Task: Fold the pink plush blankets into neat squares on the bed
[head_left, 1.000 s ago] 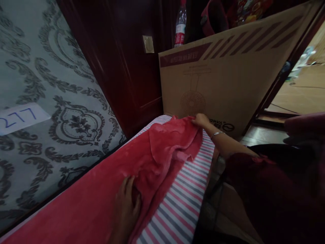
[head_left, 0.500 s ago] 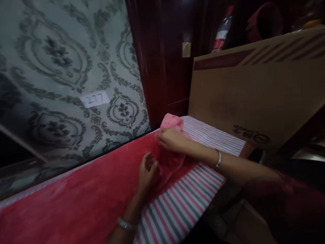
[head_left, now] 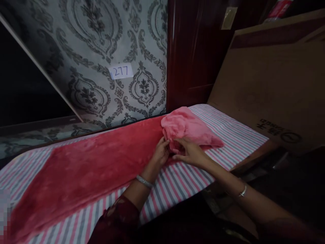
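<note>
A long red plush blanket [head_left: 101,159] lies on the striped sheet, its right end turned back so a lighter pink side [head_left: 188,125] shows in a loose, crumpled heap. My left hand [head_left: 161,151] is closed on the blanket's edge at the fold, fingertips pinching the fabric. Just to its right, my right hand [head_left: 191,152] touches the pink heap, thumb and fingers apart with a gap between them. Some of its fingertips are hidden against the cloth.
Under the blanket is a striped sheet [head_left: 228,130]. Behind stand a patterned wall [head_left: 144,86] with a paper label [head_left: 122,71] and a dark red wooden panel [head_left: 189,54]. A large cardboard box [head_left: 266,84] is at the right; a dark screen-like panel [head_left: 27,78] is at the left.
The pink end has been turned over and spread wider to the right. My left hand has moved up to the fold and closed on it; my right hand has come down nearer me. The view has shifted.
</note>
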Demonstrator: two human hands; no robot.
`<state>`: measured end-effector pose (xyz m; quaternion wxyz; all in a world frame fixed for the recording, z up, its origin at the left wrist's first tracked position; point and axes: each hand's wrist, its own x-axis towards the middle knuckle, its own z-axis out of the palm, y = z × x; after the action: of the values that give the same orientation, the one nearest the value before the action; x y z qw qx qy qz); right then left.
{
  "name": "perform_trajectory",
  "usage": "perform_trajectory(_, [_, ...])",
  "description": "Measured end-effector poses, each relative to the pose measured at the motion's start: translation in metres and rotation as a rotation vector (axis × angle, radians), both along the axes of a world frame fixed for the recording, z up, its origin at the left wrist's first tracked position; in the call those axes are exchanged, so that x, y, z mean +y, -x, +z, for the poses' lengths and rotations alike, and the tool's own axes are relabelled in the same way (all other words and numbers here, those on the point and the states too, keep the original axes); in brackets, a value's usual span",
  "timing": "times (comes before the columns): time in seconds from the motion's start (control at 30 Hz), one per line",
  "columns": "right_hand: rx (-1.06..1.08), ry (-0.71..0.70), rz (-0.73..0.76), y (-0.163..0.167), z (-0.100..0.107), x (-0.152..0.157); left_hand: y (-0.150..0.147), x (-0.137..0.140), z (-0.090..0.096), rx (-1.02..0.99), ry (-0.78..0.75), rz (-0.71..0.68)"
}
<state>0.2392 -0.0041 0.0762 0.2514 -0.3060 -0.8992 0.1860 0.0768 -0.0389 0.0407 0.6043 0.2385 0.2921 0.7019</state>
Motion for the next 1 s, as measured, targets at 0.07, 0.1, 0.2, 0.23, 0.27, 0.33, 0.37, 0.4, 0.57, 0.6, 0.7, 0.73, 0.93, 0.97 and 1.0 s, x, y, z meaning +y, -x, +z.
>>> perform_trajectory(0.07, [-0.061,-0.071,-0.036,0.007,-0.009,-0.009,-0.004,-0.001,0.000,-0.005,-0.026,-0.017])
perform_trajectory(0.1, [-0.085,-0.070,-0.056,0.010,-0.011,-0.011,-0.006,-0.002,-0.002,0.001,-0.031,-0.024])
perform_trajectory(0.2, [-0.101,0.010,-0.099,0.013,-0.003,-0.001,-0.006,-0.002,-0.008,0.029,-0.014,-0.014])
perform_trajectory(0.23, [-0.091,0.034,-0.119,0.011,0.008,0.009,-0.005,-0.002,-0.011,0.038,0.010,-0.002])
perform_trajectory(0.27, [-0.076,0.046,-0.153,0.006,0.023,0.023,-0.005,-0.002,-0.014,0.048,0.039,0.010])
perform_trajectory(0.33, [-0.024,0.029,-0.272,-0.007,0.062,0.059,-0.003,-0.001,-0.019,0.061,0.084,0.039])
perform_trajectory(0.37, [0.019,0.000,-0.353,-0.015,0.084,0.078,-0.003,0.000,-0.021,0.067,0.096,0.051])
perform_trajectory(0.4, [0.087,-0.050,-0.444,-0.021,0.104,0.095,-0.002,0.000,-0.022,0.070,0.098,0.058])
perform_trajectory(0.57, [0.255,-0.356,-0.405,-0.014,0.111,0.102,-0.003,-0.002,-0.023,0.089,0.095,0.051])
perform_trajectory(0.6, [0.133,-0.334,-0.289,-0.006,0.092,0.089,-0.003,-0.003,-0.023,0.092,0.094,0.046])
perform_trajectory(0.7, [-0.109,-0.228,0.053,0.012,0.022,0.048,-0.004,-0.007,-0.023,0.098,0.097,0.026])
perform_trajectory(0.73, [-0.118,-0.231,0.105,0.014,0.003,0.038,-0.004,-0.007,-0.023,0.101,0.101,0.013])
perform_trajectory(0.93, [0.008,-0.430,0.152,0.003,-0.032,0.032,-0.004,-0.008,-0.020,0.116,0.125,-0.046])
perform_trajectory(0.97, [0.023,-0.472,0.166,0.002,-0.031,0.033,-0.004,-0.008,-0.019,0.115,0.130,-0.045])
perform_trajectory(1.0, [0.034,-0.506,0.185,0.002,-0.031,0.034,-0.005,-0.008,-0.019,0.115,0.134,-0.042])
